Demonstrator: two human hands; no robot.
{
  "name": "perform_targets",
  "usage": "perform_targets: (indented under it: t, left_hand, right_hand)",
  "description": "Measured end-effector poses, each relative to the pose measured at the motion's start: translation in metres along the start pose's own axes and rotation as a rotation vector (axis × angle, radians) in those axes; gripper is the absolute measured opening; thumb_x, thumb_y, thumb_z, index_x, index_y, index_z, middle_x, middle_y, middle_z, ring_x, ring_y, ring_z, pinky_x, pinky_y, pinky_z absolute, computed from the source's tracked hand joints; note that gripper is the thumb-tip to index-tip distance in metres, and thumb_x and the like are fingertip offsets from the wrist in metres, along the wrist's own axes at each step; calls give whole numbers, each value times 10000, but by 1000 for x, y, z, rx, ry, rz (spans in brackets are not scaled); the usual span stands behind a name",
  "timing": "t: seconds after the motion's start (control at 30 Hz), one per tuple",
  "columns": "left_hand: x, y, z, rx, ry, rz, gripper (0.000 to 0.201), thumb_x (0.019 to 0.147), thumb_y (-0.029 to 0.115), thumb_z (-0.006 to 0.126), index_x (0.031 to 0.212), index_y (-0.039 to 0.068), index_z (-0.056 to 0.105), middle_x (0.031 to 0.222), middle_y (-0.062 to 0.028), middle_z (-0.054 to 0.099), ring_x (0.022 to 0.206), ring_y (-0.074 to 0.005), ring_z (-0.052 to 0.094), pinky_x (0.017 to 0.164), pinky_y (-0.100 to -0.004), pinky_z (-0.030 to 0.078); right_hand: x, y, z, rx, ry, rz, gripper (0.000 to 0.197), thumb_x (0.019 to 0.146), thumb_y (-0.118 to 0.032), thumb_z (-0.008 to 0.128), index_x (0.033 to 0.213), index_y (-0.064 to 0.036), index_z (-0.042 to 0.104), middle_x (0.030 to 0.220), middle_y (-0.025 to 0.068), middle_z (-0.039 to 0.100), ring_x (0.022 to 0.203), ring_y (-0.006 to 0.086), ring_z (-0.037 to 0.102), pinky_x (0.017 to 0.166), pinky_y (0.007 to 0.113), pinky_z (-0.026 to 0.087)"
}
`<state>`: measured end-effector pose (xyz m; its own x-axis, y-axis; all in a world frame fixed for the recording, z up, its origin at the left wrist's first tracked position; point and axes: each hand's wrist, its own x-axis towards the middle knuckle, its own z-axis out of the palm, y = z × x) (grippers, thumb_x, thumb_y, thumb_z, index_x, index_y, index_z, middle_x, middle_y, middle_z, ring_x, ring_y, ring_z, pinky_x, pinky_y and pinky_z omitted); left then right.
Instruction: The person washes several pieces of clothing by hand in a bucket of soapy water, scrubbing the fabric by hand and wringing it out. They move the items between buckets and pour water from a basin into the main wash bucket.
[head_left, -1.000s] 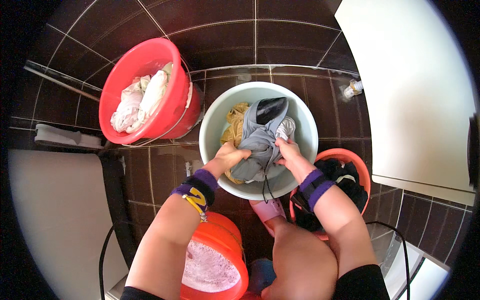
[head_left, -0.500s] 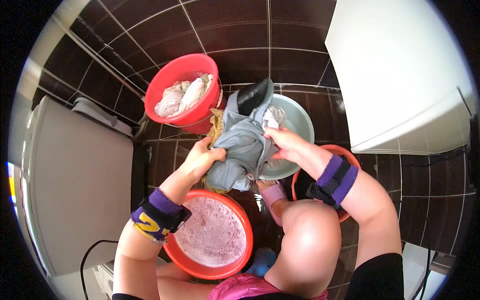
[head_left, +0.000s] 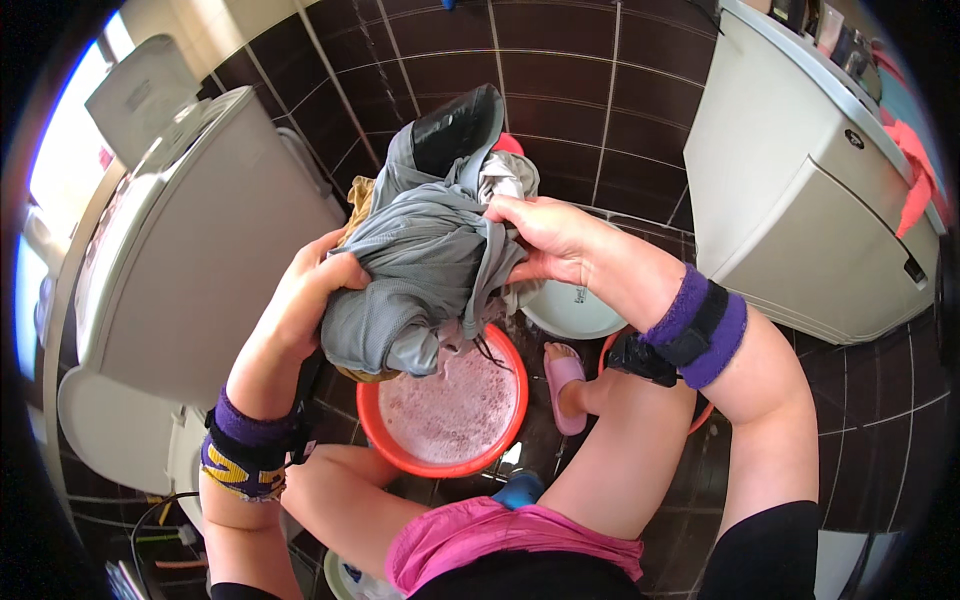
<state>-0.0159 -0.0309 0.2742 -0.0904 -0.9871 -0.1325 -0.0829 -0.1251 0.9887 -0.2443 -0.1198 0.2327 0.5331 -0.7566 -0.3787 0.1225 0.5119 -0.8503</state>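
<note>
Two bare hands share one bundle of laundry near the centre. From the left, a white appliance (head_left: pixel 190 270) stands toward 9 o'clock. At 9 o'clock inside it, the left hand (head_left: pixel 312 290) is closed on the bundle's edge, thumb pressed on top, fingertips hidden underneath. A mustard cloth (head_left: pixel 358 200) pokes out at 10 o'clock. The grey garment (head_left: pixel 430 250), bulk of the bundle, hangs just toward 11 o'clock, above and partly covering the red basin (head_left: pixel 523 385) of suds at 6 to 7 o'clock. A whitish cloth (head_left: pixel 508 175) bunches at 12 o'clock. Between 1 and 2 o'clock, the right hand (head_left: pixel 548 238) pinches the grey fabric's border. At 3 o'clock sits a pale basin (head_left: pixel 560 320), partly behind the bundle.

The work looks partly done: the load is gathered up in both hands, yet its pieces are not separated and none visibly lies in the foam. Whether anything is washed cannot be told.
</note>
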Motion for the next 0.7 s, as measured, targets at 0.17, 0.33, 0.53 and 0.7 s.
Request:
perform_targets:
  t: [0.17,0.33,0.53,0.7]
  left_hand:
    - [-55,-31,0,32,73,-41,553,651,89,535,1180,-71,515,967,-100,609,819,-166,584,756,-265,493]
    - [-82,-130,-26,9,169,-170,525,642,89,567,1146,-54,536,929,-105,613,780,-166,595,723,-283,505]
    - [-74,-255,-32,158,258,-277,683,632,155,640,1238,-109,470,1035,-171,622,903,-209,607,809,-288,482]
    - [-70,-307,-27,595,252,-336,814,606,285,716,1288,-64,439,1218,-265,508,1153,-341,507,985,-351,403]
  right_hand:
    - [-13,58,15,48,-58,53,274,850,-154,536,1082,-10,544,980,122,627,893,255,629,776,483,539]
    - [20,163,28,-2,-38,158,274,850,-230,538,1062,-57,546,1007,100,627,875,257,642,736,469,540]
    - [53,258,14,-180,173,184,496,778,-225,612,1222,-54,473,1196,121,534,1010,291,577,694,467,534]
    - [70,299,13,-499,477,59,715,721,-218,676,1316,-62,311,1251,200,476,1128,339,504,650,490,554]
